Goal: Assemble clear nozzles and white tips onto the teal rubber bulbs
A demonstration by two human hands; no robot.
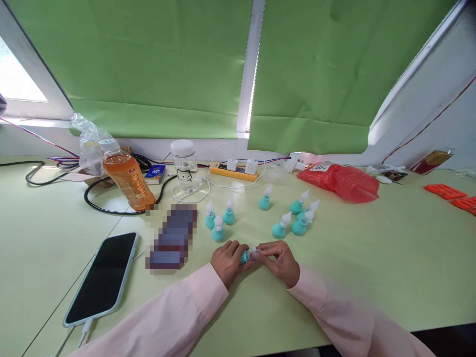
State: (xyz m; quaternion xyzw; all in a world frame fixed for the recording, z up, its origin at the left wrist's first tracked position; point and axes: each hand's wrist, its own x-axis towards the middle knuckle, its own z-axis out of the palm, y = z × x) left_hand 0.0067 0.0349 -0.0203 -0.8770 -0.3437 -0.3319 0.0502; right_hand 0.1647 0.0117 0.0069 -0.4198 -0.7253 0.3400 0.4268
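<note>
Head view is showing green blinds (148, 64) hanging across the back, above a pale green worktop (372, 258) that is carrying everything else. A black phone (102, 277) is lying face up at the near left with a white cable plugged into its near end. A red bag (342, 181) is sitting at the far right. An orange drink bottle (128, 181) is standing at the far left, with a glass jar (185, 166) to its right. A yellow power strip (232, 172) is lying just beyond the jar. Near the front edge the left hand (227, 262) and right hand (280, 262) are meeting. Each grip is clamping one end of a teal bulb (248, 255), which is lying sideways between them, low over the worktop. Loose bulbs (218, 233) are standing just beyond the hands, three on the left and a larger cluster on the right.
</note>
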